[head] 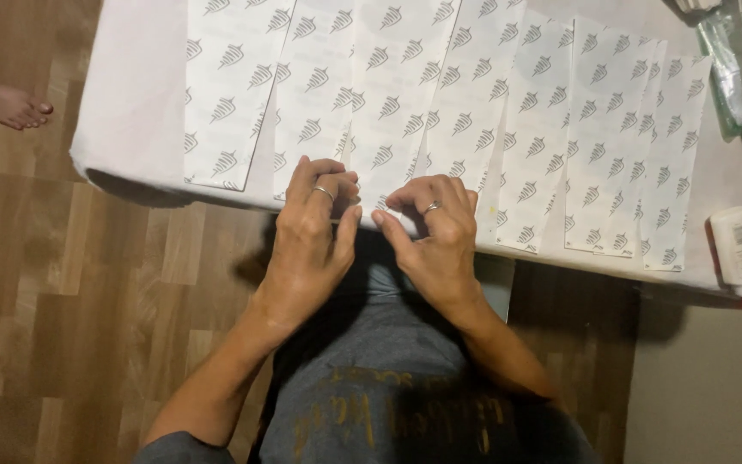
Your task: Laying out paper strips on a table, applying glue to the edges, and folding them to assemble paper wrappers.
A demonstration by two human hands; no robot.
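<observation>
below, at the near edge of the table (130, 129), the bottom end of the middle sheet (392, 94) is pinched by both hands, the left hand (307, 241) and right hand (435, 236) held close together with fingertips curled onto the paper and a ring seen on each. patterned sheets are laid side by side and overlapping across the white cloth, a glue bottle (736, 249) is lain near the right edge, and a bare foot (10, 103) is seen on the wood floor at far left

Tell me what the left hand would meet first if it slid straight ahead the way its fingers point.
The left hand already touches the near edge of a patterned sheet; going on, it would probably just ride up over that sheet on the white table.
</observation>
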